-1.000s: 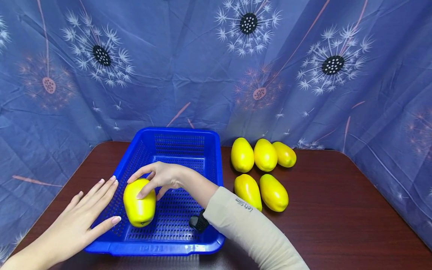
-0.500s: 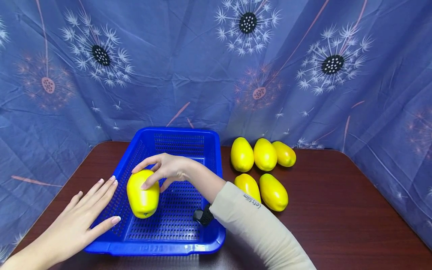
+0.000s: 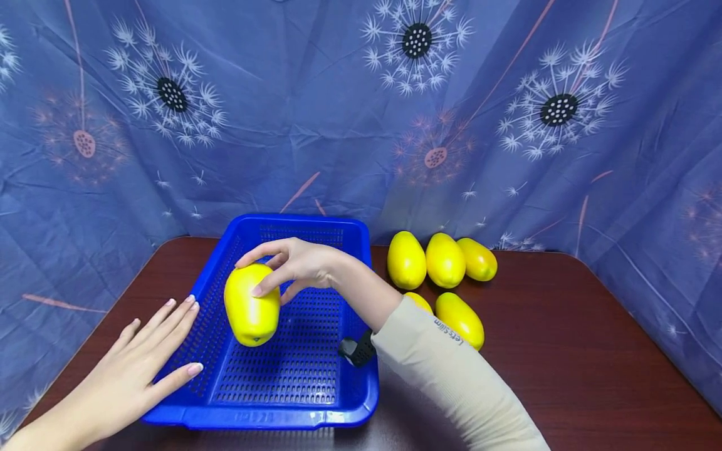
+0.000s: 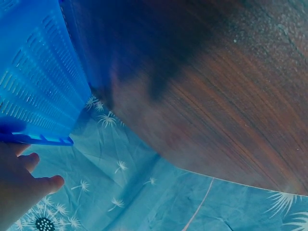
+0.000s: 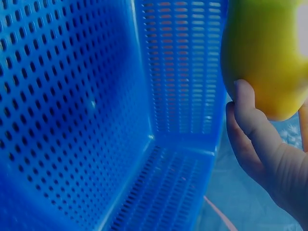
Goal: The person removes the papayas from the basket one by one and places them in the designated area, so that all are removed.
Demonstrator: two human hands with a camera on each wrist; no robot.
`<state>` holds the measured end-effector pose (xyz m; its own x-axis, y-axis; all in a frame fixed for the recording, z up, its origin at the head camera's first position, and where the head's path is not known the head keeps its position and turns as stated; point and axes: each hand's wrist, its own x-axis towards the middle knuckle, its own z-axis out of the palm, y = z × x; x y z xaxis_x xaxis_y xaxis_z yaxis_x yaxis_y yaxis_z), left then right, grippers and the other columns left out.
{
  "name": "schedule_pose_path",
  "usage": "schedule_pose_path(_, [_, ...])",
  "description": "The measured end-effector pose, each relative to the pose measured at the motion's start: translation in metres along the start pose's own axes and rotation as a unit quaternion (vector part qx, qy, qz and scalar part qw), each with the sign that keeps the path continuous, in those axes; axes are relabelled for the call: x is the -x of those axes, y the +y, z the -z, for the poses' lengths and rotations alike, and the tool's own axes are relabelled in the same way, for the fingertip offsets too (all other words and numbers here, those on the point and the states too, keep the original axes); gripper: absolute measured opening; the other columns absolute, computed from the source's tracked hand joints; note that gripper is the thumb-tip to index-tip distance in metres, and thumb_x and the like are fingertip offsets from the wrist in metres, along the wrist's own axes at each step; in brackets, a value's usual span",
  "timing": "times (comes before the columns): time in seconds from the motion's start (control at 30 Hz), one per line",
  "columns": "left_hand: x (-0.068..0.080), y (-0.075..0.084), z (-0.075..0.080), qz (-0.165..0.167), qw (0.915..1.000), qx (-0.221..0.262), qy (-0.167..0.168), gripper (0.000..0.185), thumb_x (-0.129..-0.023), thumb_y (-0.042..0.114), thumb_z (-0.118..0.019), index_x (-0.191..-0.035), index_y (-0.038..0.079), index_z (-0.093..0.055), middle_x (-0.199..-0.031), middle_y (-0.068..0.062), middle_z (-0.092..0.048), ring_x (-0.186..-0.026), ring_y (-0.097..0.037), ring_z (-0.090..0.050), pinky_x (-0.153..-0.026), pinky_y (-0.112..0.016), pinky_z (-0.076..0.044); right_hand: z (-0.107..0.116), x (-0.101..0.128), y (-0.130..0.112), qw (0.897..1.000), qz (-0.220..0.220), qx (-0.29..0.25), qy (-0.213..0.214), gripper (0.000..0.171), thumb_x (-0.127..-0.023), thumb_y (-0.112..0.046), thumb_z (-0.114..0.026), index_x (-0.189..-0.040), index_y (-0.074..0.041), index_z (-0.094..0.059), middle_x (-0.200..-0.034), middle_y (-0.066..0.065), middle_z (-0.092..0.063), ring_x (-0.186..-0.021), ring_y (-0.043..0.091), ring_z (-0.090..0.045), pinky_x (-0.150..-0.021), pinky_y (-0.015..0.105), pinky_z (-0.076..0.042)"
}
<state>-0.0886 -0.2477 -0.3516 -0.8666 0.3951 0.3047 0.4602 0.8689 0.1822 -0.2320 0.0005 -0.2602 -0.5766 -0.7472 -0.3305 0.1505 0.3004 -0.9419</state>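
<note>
My right hand (image 3: 301,266) grips a smooth yellow mango (image 3: 252,313) from above, thumb on the near side and fingers over its top. The mango is tilted, its dark-spotted end facing me, above the floor of the blue plastic basket (image 3: 282,418). In the right wrist view the fingers curl around the mango (image 5: 267,62) with the perforated basket walls (image 5: 180,72) beside it. My left hand (image 3: 138,360) lies with its fingers straight at the basket's left rim; the left wrist view shows fingertips (image 4: 57,183) by that rim.
Several more yellow mangoes (image 3: 407,260) lie on the dark brown table (image 3: 575,351) right of the basket. One nearer mango (image 3: 420,302) is partly hidden by my right sleeve (image 3: 451,369). A blue dandelion-print cloth (image 3: 316,125) hangs behind the table and at its sides.
My right hand has carried the mango up, away from me and slightly right, over the basket. The sleeve now covers more of the nearer mango. My left hand has stayed put.
</note>
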Motion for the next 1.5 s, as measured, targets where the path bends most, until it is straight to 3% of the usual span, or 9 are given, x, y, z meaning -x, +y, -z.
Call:
schedule_pose_path(0.47, [-0.002,-0.003,-0.001,-0.02,0.9997,-0.005,0.016,0.078,-0.087,0.039,-0.061,-0.15,0.014,-0.021,-0.155,-0.004,-0.018,-0.141,-0.01,0.006,-0.108,-0.052,0.013,0.036,0.043,-0.011,0.999,0.05,0.006,0.016,0.049,-0.081,0.005,-0.065,-0.127,-0.007,-0.055,-0.123,0.015,-0.049,-0.104,0.027,-0.054,-0.079,0.046,-0.052])
schedule_pose_path(0.77, [-0.001,-0.002,0.0,-0.026,0.9993,-0.01,0.025,0.078,-0.087,0.039,-0.061,-0.149,0.013,-0.022,-0.155,-0.003,-0.018,-0.141,-0.009,0.005,-0.106,-0.054,0.013,0.059,0.075,-0.008,0.997,0.057,-0.003,0.045,0.049,-0.081,0.004,-0.064,-0.127,-0.008,-0.054,-0.126,0.016,-0.044,-0.105,0.027,-0.052,-0.08,0.047,-0.051])
schedule_pose_path(1.03, [-0.001,-0.002,0.0,-0.021,0.9996,-0.005,0.018,0.077,-0.088,0.038,-0.061,-0.149,0.011,-0.023,-0.154,-0.005,-0.019,-0.141,-0.009,0.006,-0.105,-0.055,0.015,0.083,0.107,-0.003,0.996,0.064,-0.01,0.061,0.048,-0.082,0.004,-0.063,-0.127,-0.011,-0.055,-0.128,0.018,-0.044,-0.093,0.025,-0.056,-0.07,0.034,-0.054])
schedule_pose_path(1.5, [-0.001,-0.002,0.001,-0.013,0.9998,-0.008,0.009,0.078,-0.088,0.04,-0.06,-0.149,0.012,-0.021,-0.154,-0.006,-0.019,-0.141,-0.009,0.007,-0.104,-0.056,0.017,0.114,0.158,0.008,0.992,0.063,0.021,0.111,0.047,-0.084,0.0,-0.061,-0.128,-0.016,-0.054,-0.132,0.019,-0.04,-0.096,0.027,-0.058,-0.077,0.039,-0.053])
